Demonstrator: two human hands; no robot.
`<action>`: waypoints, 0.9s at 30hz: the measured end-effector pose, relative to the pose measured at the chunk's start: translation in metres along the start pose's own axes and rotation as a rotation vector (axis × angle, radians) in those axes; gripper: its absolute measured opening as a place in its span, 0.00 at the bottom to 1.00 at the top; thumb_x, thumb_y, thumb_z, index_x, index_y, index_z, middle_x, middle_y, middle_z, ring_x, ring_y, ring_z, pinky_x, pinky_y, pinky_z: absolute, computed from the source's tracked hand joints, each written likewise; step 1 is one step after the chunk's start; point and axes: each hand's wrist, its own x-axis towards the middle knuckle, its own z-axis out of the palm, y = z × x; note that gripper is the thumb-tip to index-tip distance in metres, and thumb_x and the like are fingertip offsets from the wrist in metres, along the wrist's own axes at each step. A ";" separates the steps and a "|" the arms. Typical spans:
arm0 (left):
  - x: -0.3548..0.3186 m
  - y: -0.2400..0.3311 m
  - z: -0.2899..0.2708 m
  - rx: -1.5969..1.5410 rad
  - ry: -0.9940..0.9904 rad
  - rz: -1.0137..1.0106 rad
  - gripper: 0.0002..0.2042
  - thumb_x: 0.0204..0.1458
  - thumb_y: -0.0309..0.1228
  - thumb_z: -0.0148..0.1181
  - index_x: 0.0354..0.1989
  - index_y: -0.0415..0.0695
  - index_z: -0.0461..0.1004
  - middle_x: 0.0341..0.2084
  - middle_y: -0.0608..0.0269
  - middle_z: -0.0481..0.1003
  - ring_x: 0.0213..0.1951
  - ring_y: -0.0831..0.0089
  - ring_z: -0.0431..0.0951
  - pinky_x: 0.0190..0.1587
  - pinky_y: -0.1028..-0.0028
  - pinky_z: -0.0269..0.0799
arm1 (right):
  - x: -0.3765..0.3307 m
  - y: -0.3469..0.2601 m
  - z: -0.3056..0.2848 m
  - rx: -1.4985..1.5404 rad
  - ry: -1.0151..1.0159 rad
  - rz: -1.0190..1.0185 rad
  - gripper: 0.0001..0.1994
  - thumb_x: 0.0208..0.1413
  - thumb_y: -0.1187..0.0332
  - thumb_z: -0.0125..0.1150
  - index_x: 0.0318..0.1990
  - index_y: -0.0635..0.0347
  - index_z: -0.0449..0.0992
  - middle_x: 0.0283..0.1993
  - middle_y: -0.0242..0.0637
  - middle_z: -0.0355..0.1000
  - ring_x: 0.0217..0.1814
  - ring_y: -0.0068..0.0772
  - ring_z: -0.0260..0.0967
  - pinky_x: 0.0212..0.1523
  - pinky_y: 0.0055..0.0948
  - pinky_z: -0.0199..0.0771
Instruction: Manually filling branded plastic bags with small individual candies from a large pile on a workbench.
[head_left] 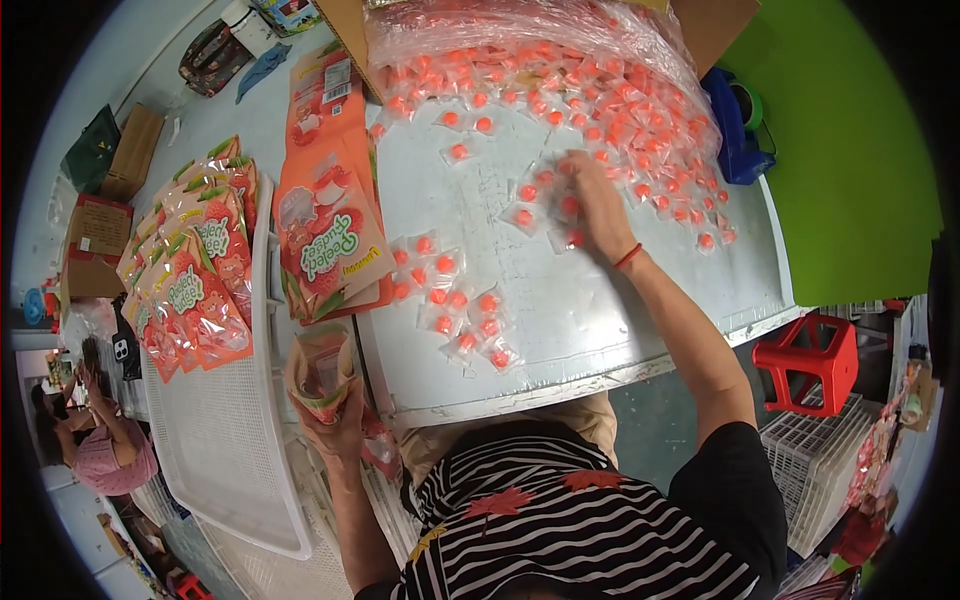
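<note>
The right hand (600, 208) is blurred; whether it grips a candy (570, 206) cannot be told. The pouch (318, 408) hides some fingers of the left hand (337, 435). The top edge crops the box (716, 38), the lower edge the shirt (570, 530). Print on the label (337, 76) is too small to read.

Hands of the operator numbered 2, viz. 1 L hand (335, 432) and 1 R hand (598, 207); open pouch (318, 375), qty. was 1; wrapped pcs. (437, 296) in the near L cluster totaled approx. 12; main heap (605, 115) held too many pcs. to count; flat-pouch stacks (330, 225) numbered 2, qty. per stack indet.; filled pouches (195, 285) overlapped, min. 5 visible; tape dispenser (735, 140) qty. was 1; co-worker (112, 462), 1.
</note>
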 end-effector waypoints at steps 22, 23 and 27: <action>-0.006 0.028 0.000 0.009 0.010 0.114 0.34 0.41 0.23 0.69 0.58 0.36 0.60 0.49 0.55 0.70 0.50 0.67 0.71 0.53 0.71 0.66 | -0.003 -0.042 0.017 -0.389 -0.342 -0.215 0.22 0.53 0.50 0.56 0.54 0.46 0.70 0.60 0.45 0.59 0.65 0.58 0.51 0.62 0.55 0.50; -0.008 0.029 0.000 0.031 0.000 0.142 0.35 0.40 0.23 0.69 0.59 0.37 0.60 0.50 0.54 0.69 0.51 0.66 0.70 0.53 0.70 0.66 | -0.009 -0.049 0.020 -0.387 -0.343 -0.218 0.22 0.53 0.50 0.56 0.54 0.46 0.70 0.60 0.45 0.59 0.65 0.58 0.51 0.62 0.55 0.50; -0.015 0.037 0.003 0.047 -0.074 0.207 0.38 0.38 0.23 0.70 0.60 0.37 0.57 0.53 0.53 0.67 0.52 0.63 0.70 0.54 0.69 0.66 | -0.021 -0.068 0.034 -0.368 -0.267 -0.264 0.17 0.50 0.56 0.61 0.46 0.48 0.74 0.54 0.44 0.63 0.57 0.50 0.59 0.52 0.49 0.61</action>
